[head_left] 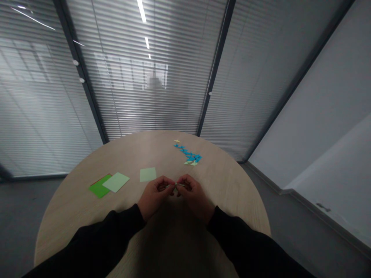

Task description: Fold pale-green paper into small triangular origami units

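"What do we see nearest to us?"

"The left hand [153, 195] and right hand [194, 195] are raised over the near part of the round wood-grain surface [220, 189]. Both grips are pressed together at the fingertips, pinching a tiny pale folded paper piece [176, 185] between them. We can't make out its exact shape."

"What lies beyond them on the left?"

"A bright green paper sheet [97, 188] is partly overlapped by a pale green paper sheet [116, 182], with a red paper edge [100, 178] showing behind. Just right of those lies another pale green square [148, 174]."

"And how much looks folded?"

"Farther off, we count a winding trail of small blue folded paper pieces [188, 153], with two pale green folded pieces [189, 163] at its near end and a small yellow paper star [177, 141] beyond its far end. The three sheets lie flat and unfolded."
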`<action>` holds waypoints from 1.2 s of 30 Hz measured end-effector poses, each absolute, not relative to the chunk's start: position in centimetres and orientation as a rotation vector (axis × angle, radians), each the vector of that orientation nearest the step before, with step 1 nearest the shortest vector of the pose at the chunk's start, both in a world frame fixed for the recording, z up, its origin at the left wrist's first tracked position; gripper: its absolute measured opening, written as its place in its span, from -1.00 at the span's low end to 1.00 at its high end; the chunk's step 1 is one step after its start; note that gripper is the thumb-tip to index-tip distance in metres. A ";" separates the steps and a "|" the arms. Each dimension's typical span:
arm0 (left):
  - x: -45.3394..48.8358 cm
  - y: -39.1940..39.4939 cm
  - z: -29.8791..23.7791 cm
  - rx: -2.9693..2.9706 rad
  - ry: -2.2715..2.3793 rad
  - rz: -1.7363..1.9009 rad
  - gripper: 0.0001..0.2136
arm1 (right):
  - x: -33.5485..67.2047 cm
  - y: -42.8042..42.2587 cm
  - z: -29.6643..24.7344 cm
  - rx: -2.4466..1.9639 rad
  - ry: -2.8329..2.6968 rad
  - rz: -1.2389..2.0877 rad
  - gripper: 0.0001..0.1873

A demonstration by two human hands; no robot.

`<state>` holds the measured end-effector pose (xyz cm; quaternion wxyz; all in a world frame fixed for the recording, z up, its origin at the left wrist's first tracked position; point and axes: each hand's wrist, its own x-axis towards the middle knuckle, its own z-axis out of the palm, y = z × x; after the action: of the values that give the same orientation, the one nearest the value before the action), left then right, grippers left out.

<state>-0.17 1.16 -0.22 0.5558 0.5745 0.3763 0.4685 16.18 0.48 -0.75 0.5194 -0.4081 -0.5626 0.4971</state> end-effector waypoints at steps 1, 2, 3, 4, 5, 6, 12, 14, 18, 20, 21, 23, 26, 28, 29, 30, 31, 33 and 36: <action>-0.2 1.2 -0.3 1.357 0.872 1.102 -0.74 | 16.2 0.5 -0.8 -0.971 -1.335 1.220 -0.82; -0.1 1.2 -0.3 1.355 0.861 1.098 -0.74 | 16.2 0.5 -0.8 -0.966 -1.322 1.241 -0.82; -0.1 1.1 -0.3 1.352 0.856 1.095 -0.74 | 16.2 0.5 -0.9 -0.960 -1.312 1.255 -0.82; -0.1 1.1 -0.3 1.345 0.857 1.097 -0.75 | 16.2 0.6 -0.9 -0.953 -1.302 1.265 -0.81; -0.1 1.1 -0.2 1.333 0.857 1.102 -0.75 | 16.2 0.6 -1.0 -0.948 -1.286 1.269 -0.79; -0.1 1.0 -0.1 1.316 0.854 1.109 -0.74 | 16.2 0.7 -1.0 -0.946 -1.266 1.268 -0.77; 0.1 0.7 0.1 1.104 0.815 1.160 -0.71 | 16.3 0.6 -0.9 -0.955 -1.225 1.333 -0.62; 0.3 0.7 0.0 1.030 0.790 1.174 -0.71 | 16.3 0.6 -0.8 -0.957 -1.266 1.323 -0.70; 0.5 0.8 -0.3 1.005 0.785 1.140 -0.70 | 16.3 0.6 -0.6 -1.000 -1.267 1.263 -0.80; 0.5 0.9 -0.4 1.014 0.821 1.108 -0.70 | 16.4 0.7 -0.6 -1.015 -1.251 1.258 -0.81; 0.5 1.0 -0.5 1.021 0.847 1.095 -0.70 | 16.4 0.8 -0.5 -1.021 -1.248 1.261 -0.81; 0.4 1.1 -0.5 1.046 0.897 1.081 -0.70 | 16.4 0.8 -0.4 -1.031 -1.246 1.274 -0.81; 0.3 1.2 -0.6 1.072 0.911 1.080 -0.69 | 16.5 0.7 -0.2 -1.038 -1.277 1.290 -0.82; 0.2 1.2 -0.5 1.057 0.872 1.077 -0.68 | 16.5 0.5 0.0 -1.058 -1.326 1.273 -0.84; 0.2 1.2 -0.5 1.044 0.845 1.073 -0.67 | 16.6 0.5 0.1 -1.072 -1.350 1.259 -0.84; 0.2 1.2 -0.4 1.032 0.819 1.065 -0.65 | 16.6 0.4 0.3 -1.084 -1.370 1.244 -0.85; 0.1 1.2 -0.4 1.021 0.798 1.059 -0.63 | 16.6 0.3 0.4 -1.091 -1.388 1.234 -0.85; 0.1 1.2 -0.4 1.024 0.784 1.052 -0.57 | 16.6 0.3 0.5 -1.093 -1.405 1.228 -0.86; 0.1 1.2 -0.5 1.060 0.810 1.036 -0.62 | 16.7 0.3 0.4 -1.098 -1.398 1.235 -0.86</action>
<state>0.07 1.24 -0.45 0.6641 0.4693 0.3585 0.4584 16.65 0.28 0.43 0.4695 -0.4479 -0.5702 0.5038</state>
